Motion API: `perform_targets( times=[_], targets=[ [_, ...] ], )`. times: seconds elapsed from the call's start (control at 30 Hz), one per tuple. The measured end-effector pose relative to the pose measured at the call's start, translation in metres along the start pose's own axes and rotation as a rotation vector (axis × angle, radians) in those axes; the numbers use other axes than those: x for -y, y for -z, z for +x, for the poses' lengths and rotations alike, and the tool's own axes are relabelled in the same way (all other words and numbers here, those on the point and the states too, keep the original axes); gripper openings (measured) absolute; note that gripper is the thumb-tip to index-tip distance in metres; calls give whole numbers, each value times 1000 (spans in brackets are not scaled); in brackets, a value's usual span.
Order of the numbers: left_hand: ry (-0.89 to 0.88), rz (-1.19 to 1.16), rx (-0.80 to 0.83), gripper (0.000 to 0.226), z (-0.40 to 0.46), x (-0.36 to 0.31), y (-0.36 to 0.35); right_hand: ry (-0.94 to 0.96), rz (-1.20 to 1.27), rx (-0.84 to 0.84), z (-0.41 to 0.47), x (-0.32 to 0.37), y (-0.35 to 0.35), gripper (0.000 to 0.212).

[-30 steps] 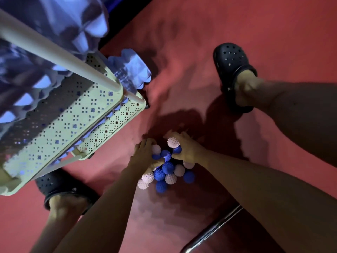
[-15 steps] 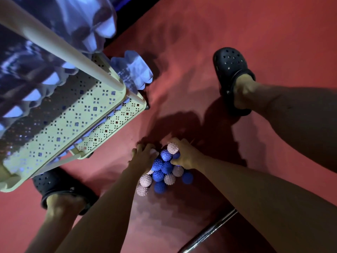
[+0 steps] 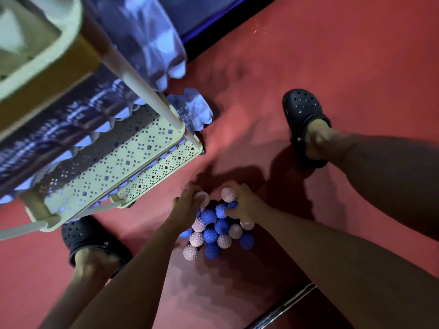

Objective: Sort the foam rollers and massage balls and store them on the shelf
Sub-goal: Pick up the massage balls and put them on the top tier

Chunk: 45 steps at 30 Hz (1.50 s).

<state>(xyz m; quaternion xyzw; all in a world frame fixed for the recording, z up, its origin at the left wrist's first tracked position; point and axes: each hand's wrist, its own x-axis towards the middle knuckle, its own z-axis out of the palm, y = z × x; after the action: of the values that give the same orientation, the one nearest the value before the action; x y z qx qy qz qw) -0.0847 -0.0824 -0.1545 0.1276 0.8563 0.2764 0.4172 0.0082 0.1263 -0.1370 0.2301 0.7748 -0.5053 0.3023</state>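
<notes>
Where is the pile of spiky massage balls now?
In the head view the pile of massage balls lies on the red floor, low centre, between the left hand and right hand, just right of the shelf.

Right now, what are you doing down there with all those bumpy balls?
A person is bending over a pile of spiky balls, blue and pale pink, lying on the red floor. The left hand is curled over a pink ball at the pile's edge, and the right hand holds a pink ball and a blue one. The cream shelf stands beside them with foam rollers already on it. No balls are on the shelf that I can see.
</notes>
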Motion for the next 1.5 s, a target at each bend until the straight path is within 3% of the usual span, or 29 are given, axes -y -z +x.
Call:
perform_targets(
  times=[0.2,0.3,0.47,0.6,0.83,1.07,1.2,1.5],
  targets=[
    [234,-689,12,20,-55,-72,27,-16,468,45,-27,46,6,61],
    [265,-821,-17,27,-78,-95,30,-30,610,111,-47,62,16,57],
    [366,-948,-36,43,-120,-127,45,0,609,235,-99,98,38,54],
    [302,-927,-75,65,-164,-144,64,99,532,239,-144,133,47,52],
    [10,-921,-198,42,-259,-201,114,310,466,257,-218,206,66,42],
    [-252,-817,-390,80,-348,-256,186,587,320,227,-303,306,97,43],
    [-396,-714,-558,33,-404,-300,234,769,171,161,-352,374,123,47],
    [-637,-525,-848,29,-524,-383,349,1051,-14,15,-453,534,174,45]
  ],
)
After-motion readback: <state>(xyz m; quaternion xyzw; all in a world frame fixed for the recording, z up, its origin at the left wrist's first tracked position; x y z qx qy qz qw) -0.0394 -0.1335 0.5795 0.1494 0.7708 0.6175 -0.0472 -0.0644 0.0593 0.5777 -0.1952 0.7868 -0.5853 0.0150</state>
